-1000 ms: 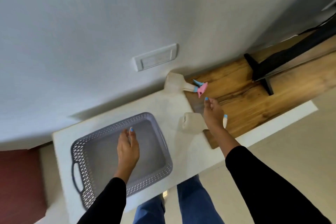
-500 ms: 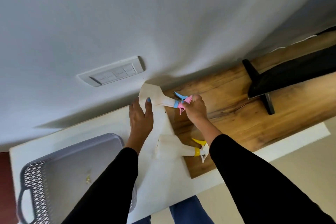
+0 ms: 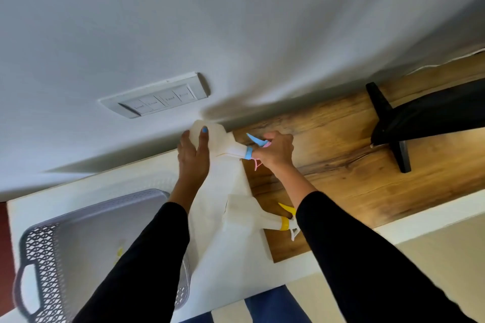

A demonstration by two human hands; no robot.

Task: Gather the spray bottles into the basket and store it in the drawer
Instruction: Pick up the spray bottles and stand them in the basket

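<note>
Barely shifted since half a second ago: both hands on the same blue-collared spray bottle (image 3: 231,148), lying on its side against the wall (image 3: 236,21), just below and right of the switch plate (image 3: 154,98). Left hand (image 3: 193,157) laid over the white body with fingers curved around it, seemingly gripping, though the palm side is hidden. Right hand (image 3: 275,151) closed around the blue-and-pink trigger head, over the wooden part of the counter (image 3: 367,178). Nearer than that bottle, a second spray bottle (image 3: 252,215) with a yellow collar, on its side across the seam between white and wood, its head partly hidden by the right sleeve (image 3: 367,257). Left of both bottles, grey perforated basket (image 3: 39,257) on the white counter, with only a small yellowish speck inside, too blurred to identify. Right of the bottles, a black stand (image 3: 393,123) on the wood.
</note>
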